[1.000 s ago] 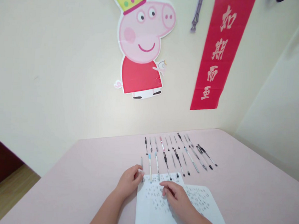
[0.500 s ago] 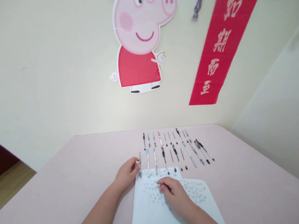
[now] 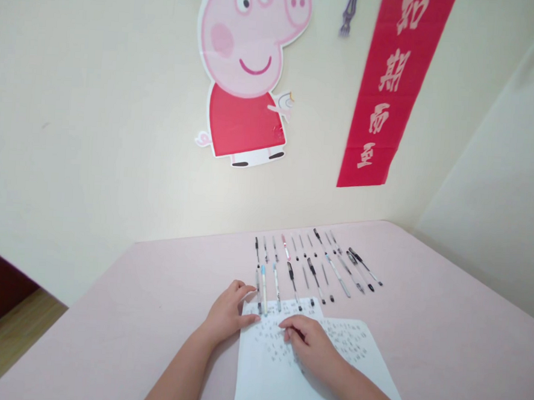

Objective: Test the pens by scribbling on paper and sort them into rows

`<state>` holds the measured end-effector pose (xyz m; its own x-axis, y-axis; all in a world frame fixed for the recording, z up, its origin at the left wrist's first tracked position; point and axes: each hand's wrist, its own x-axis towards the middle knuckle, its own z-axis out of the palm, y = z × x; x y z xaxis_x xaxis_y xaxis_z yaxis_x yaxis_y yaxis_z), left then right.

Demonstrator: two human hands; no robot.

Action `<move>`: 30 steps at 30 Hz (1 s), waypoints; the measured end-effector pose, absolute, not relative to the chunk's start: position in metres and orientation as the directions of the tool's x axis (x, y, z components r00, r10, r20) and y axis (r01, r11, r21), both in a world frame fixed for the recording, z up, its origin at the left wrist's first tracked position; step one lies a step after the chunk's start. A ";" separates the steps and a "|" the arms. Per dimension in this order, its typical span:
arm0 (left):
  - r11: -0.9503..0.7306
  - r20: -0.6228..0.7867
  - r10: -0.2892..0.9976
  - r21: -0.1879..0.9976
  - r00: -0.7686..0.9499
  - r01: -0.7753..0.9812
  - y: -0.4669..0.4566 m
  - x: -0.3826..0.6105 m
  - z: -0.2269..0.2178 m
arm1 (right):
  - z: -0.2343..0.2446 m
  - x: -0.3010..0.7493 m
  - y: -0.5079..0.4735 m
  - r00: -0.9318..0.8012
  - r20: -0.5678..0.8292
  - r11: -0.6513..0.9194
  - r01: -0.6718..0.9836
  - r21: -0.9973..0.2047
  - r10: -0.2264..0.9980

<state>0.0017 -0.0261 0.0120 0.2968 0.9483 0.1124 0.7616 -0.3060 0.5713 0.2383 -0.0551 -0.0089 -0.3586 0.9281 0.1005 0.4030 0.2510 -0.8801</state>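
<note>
My left hand (image 3: 229, 311) rests on the pink table (image 3: 442, 355) at the left edge of a white sheet (image 3: 357, 356) covered in small pen marks. Its fingers are spread: the index tip lies by a grey pen (image 3: 257, 285) and the thumb lies on the sheet's corner. That pen lies beside a light blue pen (image 3: 264, 287) at the left end of two rows of pens (image 3: 317, 263). My right hand (image 3: 311, 345) lies on the sheet with its fingers curled together. I cannot make out what they hold, if anything.
The table fills a corner between two cream walls. A cartoon pig cut-out (image 3: 250, 72) and a red banner with characters (image 3: 389, 87) hang on the far wall. Wooden floor (image 3: 9, 335) shows past the table's left edge.
My left hand slid the grey pen forward and right, up against the light blue pen, then opened its fingers. The view has tipped slightly down. My right hand stays on the sheet.
</note>
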 end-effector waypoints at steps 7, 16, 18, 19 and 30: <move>-0.293 0.127 0.955 0.569 0.269 0.769 -0.026 0.004 0.013 | -0.005 0.238 -0.056 -0.356 0.091 0.240 0.400 -0.884 0.930; -0.315 0.155 0.949 0.540 0.275 0.781 -0.025 0.004 0.009 | -0.008 0.239 -0.055 -0.362 0.091 0.245 0.408 -0.880 0.928; -0.329 0.184 0.944 0.528 0.272 0.783 -0.027 0.007 0.011 | -0.008 0.239 -0.055 -0.364 0.088 0.243 0.408 -0.880 0.927; -0.338 0.205 0.941 0.520 0.269 0.785 -0.028 0.010 0.013 | -0.008 0.239 -0.056 -0.362 0.084 0.239 0.408 -0.881 0.928; 0.015 0.098 0.995 0.173 -0.032 0.985 -0.011 0.051 0.022 | -0.010 0.238 -0.054 -0.357 0.112 0.262 0.407 -0.875 0.927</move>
<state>0.0506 -0.0107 0.0217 -0.0324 0.9947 0.0975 0.9849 0.0151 0.1725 0.2382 -0.0535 -0.0100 -0.3571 0.9273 0.1120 0.4070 0.2624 -0.8749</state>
